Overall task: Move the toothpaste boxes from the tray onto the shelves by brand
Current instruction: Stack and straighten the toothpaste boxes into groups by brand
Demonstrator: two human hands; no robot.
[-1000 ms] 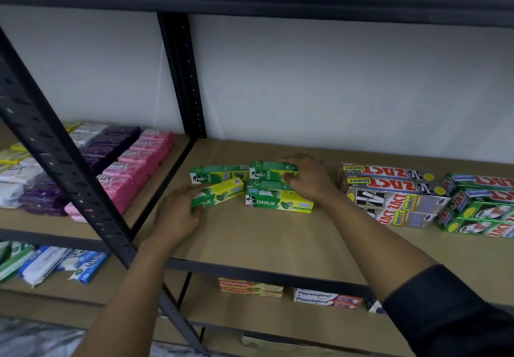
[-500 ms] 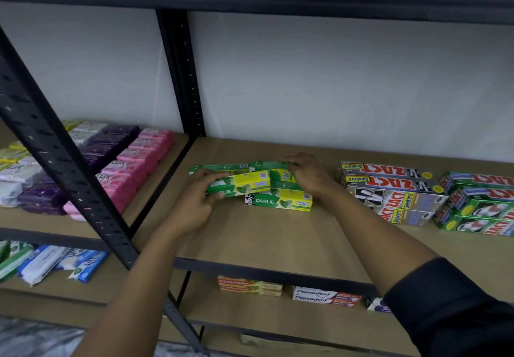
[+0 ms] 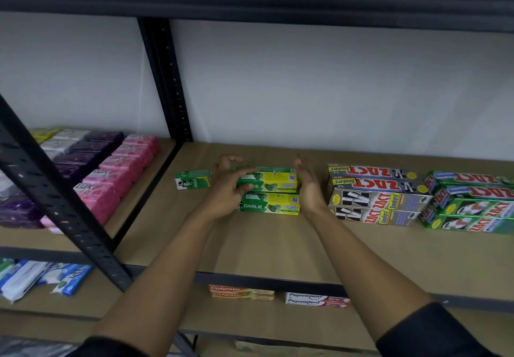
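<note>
Nearest the camera, two dark sleeves sit at the bottom edge, with bare forearms reaching up and forward; beneath them, on the lower shelf, lie red-and-white Colgate cartons [image 3: 240, 292] and, just to their right, white Pepsodent cartons [image 3: 317, 299]; further left on that level are blue-and-white soft packs [image 3: 55, 276].

Above, the forearms cross the tan wooden shelf board [image 3: 278, 245]. The left hand [image 3: 228, 189] has its fingers curled round the left end of the upper green-and-yellow Darlie toothpaste box [image 3: 275, 181], which lies flat on top of the lower Darlie box [image 3: 271, 203]; the right hand [image 3: 308, 187] stands edge-on at the right ends of this stack, fingers straight and together, holding nothing; whether its palm touches the cardboard cannot be told. A third Darlie box [image 3: 193, 180] lies just left of the left hand, apart from the stack.

To the right, near the stack, stand silver Zact Smokers cartons [image 3: 372, 192], and beside them green Zact cartons [image 3: 470, 203]; to the left, past the slanting black perforated post [image 3: 55, 189], are rows of pink soap bars [image 3: 122, 167] and purple soap bars [image 3: 89, 150].

Behind rises a black metal upright [image 3: 167, 78] against the white wall [image 3: 333, 84].
</note>
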